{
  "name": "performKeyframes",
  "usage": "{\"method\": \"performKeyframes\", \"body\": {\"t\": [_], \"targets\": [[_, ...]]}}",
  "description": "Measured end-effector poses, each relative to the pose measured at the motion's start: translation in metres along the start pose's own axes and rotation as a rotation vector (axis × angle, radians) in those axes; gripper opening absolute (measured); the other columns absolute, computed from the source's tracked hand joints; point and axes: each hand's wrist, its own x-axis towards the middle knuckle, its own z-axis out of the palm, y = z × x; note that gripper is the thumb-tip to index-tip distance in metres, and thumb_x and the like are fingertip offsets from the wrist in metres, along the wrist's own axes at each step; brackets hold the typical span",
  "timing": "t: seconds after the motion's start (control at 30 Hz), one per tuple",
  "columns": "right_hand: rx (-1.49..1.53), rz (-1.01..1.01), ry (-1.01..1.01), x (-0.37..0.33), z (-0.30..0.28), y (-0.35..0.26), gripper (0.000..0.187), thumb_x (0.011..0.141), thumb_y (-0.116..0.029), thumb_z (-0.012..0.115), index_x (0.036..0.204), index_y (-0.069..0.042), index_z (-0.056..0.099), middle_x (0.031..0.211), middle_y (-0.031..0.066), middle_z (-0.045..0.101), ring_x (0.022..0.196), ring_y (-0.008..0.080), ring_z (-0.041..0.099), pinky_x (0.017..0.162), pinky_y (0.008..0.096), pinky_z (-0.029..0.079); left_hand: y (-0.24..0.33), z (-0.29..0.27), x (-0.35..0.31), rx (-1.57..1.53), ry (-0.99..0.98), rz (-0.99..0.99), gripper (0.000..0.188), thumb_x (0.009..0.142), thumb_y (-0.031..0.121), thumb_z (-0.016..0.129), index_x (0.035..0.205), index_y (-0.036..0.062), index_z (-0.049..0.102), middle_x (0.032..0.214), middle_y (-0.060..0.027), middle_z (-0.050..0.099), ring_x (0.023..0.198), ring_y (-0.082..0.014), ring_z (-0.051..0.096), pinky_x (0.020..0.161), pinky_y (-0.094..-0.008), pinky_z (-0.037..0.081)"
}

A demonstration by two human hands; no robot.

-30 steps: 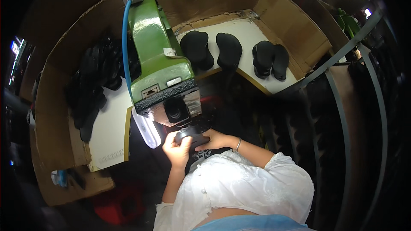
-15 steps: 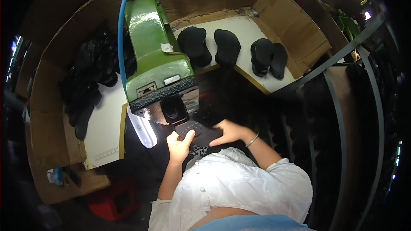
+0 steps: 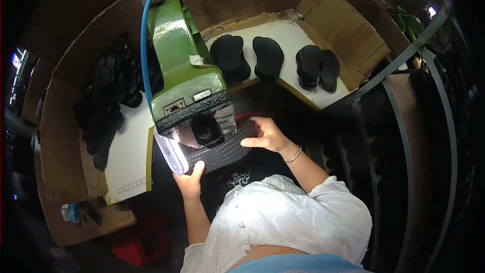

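Note:
Both my hands grip a black shoe sole (image 3: 226,151) beneath the head of a green machine (image 3: 189,83). Its textured face is turned up, and the machine's dark front part hides some of its far edge. My left hand (image 3: 190,181) pinches the left end, thumb on top, beside a lit white lamp (image 3: 173,152). At the other end my right hand (image 3: 269,136) is closed on the sole, with the thumb laid over it and the fingers mostly hidden underneath.
Black soles (image 3: 268,56) stand in stacks on the white tabletop (image 3: 289,33) behind the machine. A heap of black pieces (image 3: 108,86) lies at the left. Cardboard walls (image 3: 348,33) edge the table. A metal rack (image 3: 401,121) rises at the right, and a red stool (image 3: 144,242) stands below left.
The sole has swung round under the machine head and now shows its long textured face. My left hand has moved left and slightly down, my right hand farther away.

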Motion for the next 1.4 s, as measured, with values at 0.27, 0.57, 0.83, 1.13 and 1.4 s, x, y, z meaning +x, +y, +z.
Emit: {"method": "performKeyframes", "body": {"t": [0.27, 0.57, 0.83, 1.13, 1.4], "targets": [[-0.358, -0.144, -0.039, 0.012, 0.021, 0.031, 0.056, 0.070, -0.009, 0.077, 0.118, 0.000, 0.049, 0.107, 0.0080, 0.058, 0.100, 0.0142, 0.054, 0.088, 0.0292, 0.045, -0.029, -0.037, 0.001, 0.117, -0.195, -0.153, 0.026, 0.072, 0.010, 0.077, 0.084, 0.0022, 0.055, 0.078, -0.0012, 0.059, 0.069, -0.0070, 0.054, 0.064, -0.0211, 0.045], [-0.440, -0.234, 0.072, 0.011, 0.010, 0.013, 0.037, 0.071, -0.010, 0.076, 0.101, 0.002, 0.059, 0.094, 0.0059, 0.061, 0.088, 0.0118, 0.057, 0.082, 0.0271, 0.047, -0.014, 0.046, -0.005, 0.254, -0.297, 0.054, 0.027, 0.073, 0.008, 0.075, 0.094, -0.0021, 0.062, 0.084, -0.0070, 0.067, 0.074, -0.0074, 0.057, 0.068, -0.0249, 0.048], [-0.046, -0.173, 0.122, -0.002, 0.007, 0.020, 0.037, 0.081, -0.002, 0.065, 0.114, 0.003, 0.050, 0.100, 0.0047, 0.059, 0.091, 0.0085, 0.055, 0.082, 0.0237, 0.045, 0.047, 0.035, 0.018, 0.672, -0.303, 0.418, 0.023, 0.068, 0.014, 0.076, 0.082, -0.0003, 0.065, 0.075, -0.0114, 0.065, 0.065, -0.0240, 0.062, 0.061, -0.0302, 0.049], [-0.184, -0.098, -0.028, 0.008, 0.034, 0.027, 0.031, 0.077, 0.000, 0.068, 0.106, 0.002, 0.056, 0.106, 0.0055, 0.055, 0.098, 0.0125, 0.053, 0.087, 0.0263, 0.044, -0.014, 0.000, -0.002, 0.729, -0.263, 0.256, 0.027, 0.069, 0.016, 0.075, 0.076, -0.0017, 0.056, 0.071, -0.0133, 0.057, 0.060, -0.0271, 0.054, 0.058, -0.0339, 0.043], [-0.186, -0.043, -0.070, 0.017, 0.027, 0.032, 0.041, 0.075, -0.001, 0.071, 0.111, 0.000, 0.053, 0.103, 0.0048, 0.057, 0.097, 0.0122, 0.053, 0.086, 0.0265, 0.044, -0.022, 0.064, -0.018, 0.177, -0.079, 0.138, 0.024, 0.079, 0.013, 0.070, 0.098, -0.0005, 0.061, 0.087, -0.0085, 0.065, 0.075, -0.0121, 0.060, 0.067, -0.0264, 0.049]]}}
